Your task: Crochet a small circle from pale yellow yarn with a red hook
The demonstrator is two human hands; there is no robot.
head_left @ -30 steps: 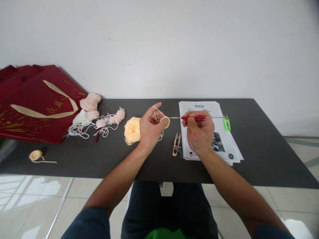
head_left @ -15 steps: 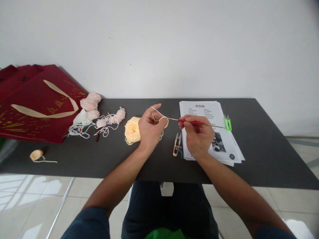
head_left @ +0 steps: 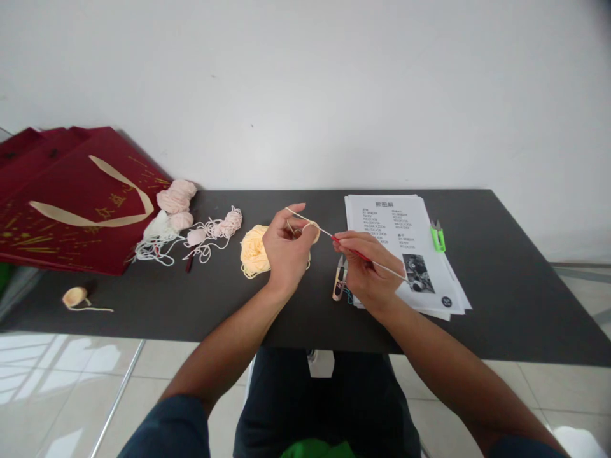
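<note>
A dark grey, flat-topped table (head_left: 506, 292) stretches beneath both hands. Well to the left of the left hand lean glossy dark-red paper bags (head_left: 71, 203) with cream ribbon handles; under and beyond the right hand lies a stack of white printed paper sheets (head_left: 382, 219). The left hand (head_left: 287, 253) pinches yarn between thumb and fingers, while the right hand (head_left: 371, 278) grips a tool pen-fashion. Between the bags and the left hand sit pale pink and white yarn bundles (head_left: 175, 197), loose strands trailing. A round, pale-yellow yarn ball (head_left: 254, 251) rests just left of the left hand, partly hidden by it. The right hand's slim red-handled metal hook (head_left: 361, 256) slants toward the left hand; its tip is indistinct against the yarn. Beige-handled metal snips (head_left: 339, 280) lie between the hands, partly covered by the right; green-handled metal snips (head_left: 438, 238) lie to its right. Smallest is the thin pale-yellow yarn loop (head_left: 316, 233) at the left fingertips.
</note>
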